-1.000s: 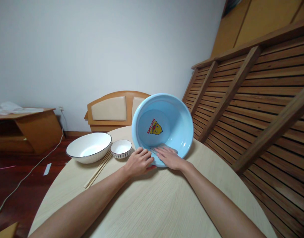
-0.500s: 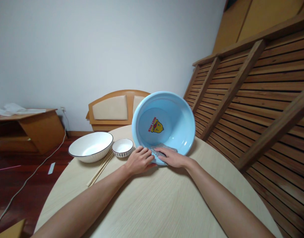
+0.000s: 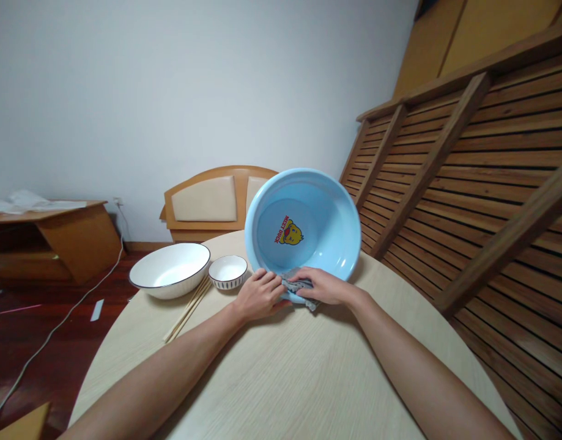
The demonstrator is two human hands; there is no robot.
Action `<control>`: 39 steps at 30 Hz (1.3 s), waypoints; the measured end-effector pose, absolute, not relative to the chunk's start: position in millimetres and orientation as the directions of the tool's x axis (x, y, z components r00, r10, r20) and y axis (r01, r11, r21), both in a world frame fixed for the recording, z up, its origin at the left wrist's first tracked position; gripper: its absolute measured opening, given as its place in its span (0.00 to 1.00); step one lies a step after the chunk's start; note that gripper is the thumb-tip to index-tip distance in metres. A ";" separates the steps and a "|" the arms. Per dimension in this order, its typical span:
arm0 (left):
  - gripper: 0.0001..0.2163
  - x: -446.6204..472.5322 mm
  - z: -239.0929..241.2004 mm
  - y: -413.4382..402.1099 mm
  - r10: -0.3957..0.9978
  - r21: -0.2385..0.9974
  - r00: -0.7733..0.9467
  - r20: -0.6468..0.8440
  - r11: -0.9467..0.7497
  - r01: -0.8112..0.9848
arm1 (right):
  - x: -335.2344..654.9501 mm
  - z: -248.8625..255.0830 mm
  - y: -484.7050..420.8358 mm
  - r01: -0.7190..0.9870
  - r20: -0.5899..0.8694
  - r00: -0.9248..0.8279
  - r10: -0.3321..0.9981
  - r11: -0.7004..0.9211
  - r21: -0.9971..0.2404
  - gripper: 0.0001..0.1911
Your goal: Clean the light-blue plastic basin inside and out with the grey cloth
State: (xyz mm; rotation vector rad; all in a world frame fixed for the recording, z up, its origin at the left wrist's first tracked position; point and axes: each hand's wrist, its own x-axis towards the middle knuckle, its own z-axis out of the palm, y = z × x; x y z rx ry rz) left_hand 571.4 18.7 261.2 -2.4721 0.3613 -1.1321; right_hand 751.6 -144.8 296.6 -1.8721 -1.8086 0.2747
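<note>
A light blue plastic basin (image 3: 326, 226) with a yellow duck print is tipped up on its near rim on the round wooden table (image 3: 290, 379), its inside facing me. My left hand (image 3: 258, 294) curls over the basin's near-left rim and holds it tilted. Over the near rim, my right hand (image 3: 323, 285) is closed on a grey cloth (image 3: 303, 296), part of which hangs down onto the table.
Left of the basin stand a small white patterned bowl (image 3: 228, 272) and a large white bowl (image 3: 170, 269), with wooden chopsticks (image 3: 188, 308) lying beside them. A padded chair back (image 3: 210, 201) is behind the table. A slatted wooden frame (image 3: 468, 183) leans at the right.
My right hand went from lying flat on the cloth inside the basin to bunching it and drawing it back over the near rim. The left hand kept its hold.
</note>
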 end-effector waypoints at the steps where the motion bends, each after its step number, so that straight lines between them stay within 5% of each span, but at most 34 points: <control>1: 0.15 571.3 261.1 18.7 -0.384 -0.448 0.636 0.670 -0.891 -0.066 | 750.4 297.7 -144.6 0.856 0.213 0.063 0.975 0.057 -0.513 0.19; 5: 0.15 570.9 260.9 18.5 -0.384 -0.445 0.638 0.667 -0.892 -0.071 | 756.8 302.5 -150.1 0.845 0.145 0.025 0.989 0.057 -0.532 0.17; 13: 0.15 571.2 260.7 18.5 -0.382 -0.442 0.658 0.649 -0.893 -0.084 | 781.1 308.1 -169.0 0.842 -0.095 0.351 0.931 -0.359 -0.402 0.16; 25: 0.13 568.4 262.5 17.4 -0.378 -0.435 0.649 0.660 -0.897 -0.080 | 768.2 312.3 -162.1 0.765 -0.123 0.092 0.988 -0.150 -0.627 0.23; 39: 0.13 571.3 257.7 21.6 -0.251 -0.282 0.593 0.765 -0.959 -0.042 | 782.5 317.7 -168.8 0.771 -0.108 0.129 0.986 -0.168 -0.614 0.28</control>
